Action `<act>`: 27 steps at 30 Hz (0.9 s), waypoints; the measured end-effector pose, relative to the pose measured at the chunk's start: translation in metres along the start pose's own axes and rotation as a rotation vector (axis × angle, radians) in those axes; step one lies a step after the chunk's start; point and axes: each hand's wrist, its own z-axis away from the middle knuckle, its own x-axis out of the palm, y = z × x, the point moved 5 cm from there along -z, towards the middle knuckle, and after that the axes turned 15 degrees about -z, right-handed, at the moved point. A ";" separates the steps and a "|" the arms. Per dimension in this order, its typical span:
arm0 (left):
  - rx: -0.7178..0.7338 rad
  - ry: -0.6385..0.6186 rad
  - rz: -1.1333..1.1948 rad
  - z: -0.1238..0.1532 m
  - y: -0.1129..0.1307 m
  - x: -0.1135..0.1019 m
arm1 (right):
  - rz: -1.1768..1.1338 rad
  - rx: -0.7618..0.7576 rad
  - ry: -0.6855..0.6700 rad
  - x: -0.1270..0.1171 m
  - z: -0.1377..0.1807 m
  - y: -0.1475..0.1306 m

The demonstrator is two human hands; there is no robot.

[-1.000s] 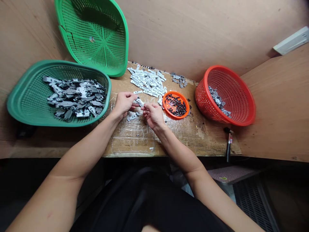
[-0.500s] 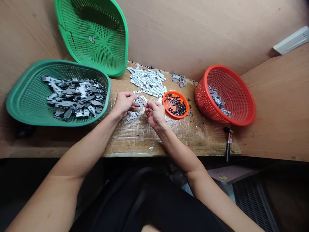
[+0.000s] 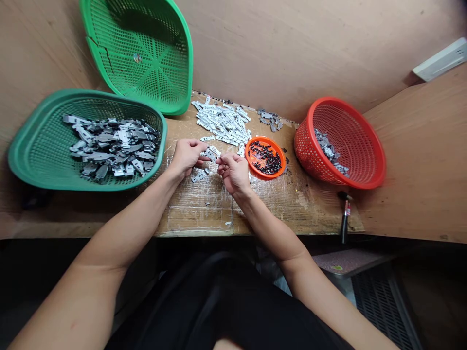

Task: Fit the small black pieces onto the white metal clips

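Observation:
Over the middle of the board, my left hand [image 3: 187, 156] is closed, pinching the end of a grey metal bracket [image 3: 210, 155] with holes in it. My right hand [image 3: 234, 171] is closed too, its thumb and fingertips on a pale silver metal strip [image 3: 216, 150]. The strip lies against the bracket's upper side; whether the two are joined I cannot tell. Just below my fingers another grey bracket [image 3: 200, 175] rests on the board. Close to my right hand stands an orange dish [image 3: 281, 167] of small black and dark parts.
A dark green basket [image 3: 32, 160] of metal parts stands left, a bright green basket [image 3: 188, 63] leaning behind it. Silver strips [image 3: 222, 121] and small grey pieces [image 3: 270, 120] lie at the back. On the right are a red basket [image 3: 377, 165] and a black-handled brush [image 3: 344, 223].
My right hand has brought the silver strip slightly left, closing the gap to the grey bracket. My left hand has hardly moved.

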 end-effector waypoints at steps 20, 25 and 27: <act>-0.004 -0.019 0.022 0.005 0.004 0.000 | -0.027 0.069 -0.007 0.001 -0.001 0.015; 0.013 -0.011 0.023 0.005 0.005 -0.001 | 0.050 0.063 0.007 -0.003 -0.003 0.017; 0.018 0.000 0.027 0.004 0.005 -0.001 | 0.081 0.055 0.008 -0.005 -0.005 0.018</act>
